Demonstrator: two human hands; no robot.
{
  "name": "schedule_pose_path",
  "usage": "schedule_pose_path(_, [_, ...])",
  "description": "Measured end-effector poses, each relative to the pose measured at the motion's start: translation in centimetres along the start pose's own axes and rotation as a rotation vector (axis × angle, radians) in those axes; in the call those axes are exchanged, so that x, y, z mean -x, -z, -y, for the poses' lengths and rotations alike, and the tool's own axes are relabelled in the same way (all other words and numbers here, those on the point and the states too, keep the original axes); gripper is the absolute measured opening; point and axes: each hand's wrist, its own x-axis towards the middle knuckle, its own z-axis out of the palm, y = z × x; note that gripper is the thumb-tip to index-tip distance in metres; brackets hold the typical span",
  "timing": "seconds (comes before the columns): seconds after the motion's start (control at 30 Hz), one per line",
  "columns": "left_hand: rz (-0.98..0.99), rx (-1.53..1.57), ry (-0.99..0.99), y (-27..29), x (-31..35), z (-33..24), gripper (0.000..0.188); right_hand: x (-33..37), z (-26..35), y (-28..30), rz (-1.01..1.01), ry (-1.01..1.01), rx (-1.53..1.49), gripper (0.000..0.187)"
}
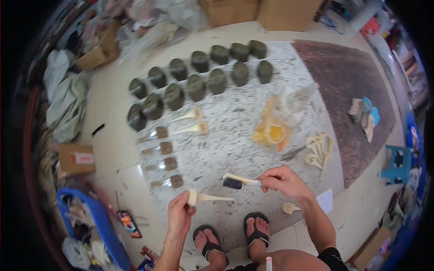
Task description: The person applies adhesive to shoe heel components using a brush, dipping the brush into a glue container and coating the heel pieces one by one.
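Note:
My left hand [179,216] grips a cream piece with a broad head and a long tapering stem [211,198], shaped like a stiletto heel. Its stem points right, below the brush [233,183], which has dark bristles and a pale handle. Closed around that handle is my right hand [285,180]. Brush and heel-shaped piece are apart. Similar cream pieces [197,128] lie ahead of my left hand, and a cluster of them [319,149] lies at the right. An open container with yellow contents [275,133] rests amid crumpled plastic ahead of my right hand.
Two rows of dark green blocks [196,88] stand on the speckled white sheet [226,149]. Several brown pieces with clear stems [174,181] line its left edge. A blue basket [97,221] and phone [129,224] are at left. A teal stool [397,165] stands right.

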Motion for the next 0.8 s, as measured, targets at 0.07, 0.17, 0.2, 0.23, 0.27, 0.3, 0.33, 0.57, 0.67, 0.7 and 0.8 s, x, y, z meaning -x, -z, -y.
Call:
schedule_pose_path(0.07, [0.165, 0.068, 0.1, -0.2, -0.4, -0.9, 0.02, 0.0, 1.4, -2.2, -0.036, 0.2, 0.208, 0.017])
schedule_pose_path(0.17, [0.142, 0.032, 0.123, -0.8, 0.3, -2.5, 0.022, 0.0, 3.1, -5.0, -0.084, 0.446, 0.51, 0.019])
schedule_pose_path(0.2, [0.135, 0.04, 0.117, -0.9, 0.6, -2.8, 0.022, 0.0, 3.3, -5.8, -0.149, 0.582, 0.683, 0.022])
schedule_pose_path(0.23, [0.143, 0.037, 0.12, -1.0, 0.9, -2.9, 0.022, 0.1, 3.3, -6.3, -0.217, 0.718, 0.854, 0.025])
schedule_pose_path(0.27, [0.153, 0.033, 0.124, -1.1, 1.1, -3.0, 0.023, 0.2, 3.1, -6.5, -0.209, 0.721, 0.857, 0.025])
schedule_pose_path(0.3, [0.152, 0.038, 0.124, -1.2, 1.3, -3.0, 0.023, 0.3, 2.9, -6.8, -0.158, 0.759, 0.887, 0.025])
schedule_pose_path(0.33, [0.151, 0.03, 0.126, -1.2, 1.3, -3.0, 0.023, 0.4, 2.6, -7.1, -0.107, 0.796, 0.917, 0.026])
schedule_pose_path(0.57, [0.2, -0.043, 0.098, 0.1, 2.0, -4.3, 0.021, 1.3, 1.7, -7.2, -0.05, 0.792, 0.863, 0.026])
schedule_pose_path(0.67, [0.205, -0.047, 0.094, 0.1, 1.6, -4.9, 0.02, 1.7, 1.5, -6.9, -0.171, 0.761, 0.837, 0.025])
schedule_pose_path(0.7, [0.201, -0.049, 0.097, 0.3, 1.5, -5.2, 0.02, 1.8, 1.6, -6.7, -0.083, 0.773, 0.844, 0.025])
schedule_pose_path(0.8, [0.187, -0.057, 0.078, 0.9, 1.2, -5.8, 0.02, 1.9, 1.4, -6.3, -0.051, 0.788, 0.835, 0.026])
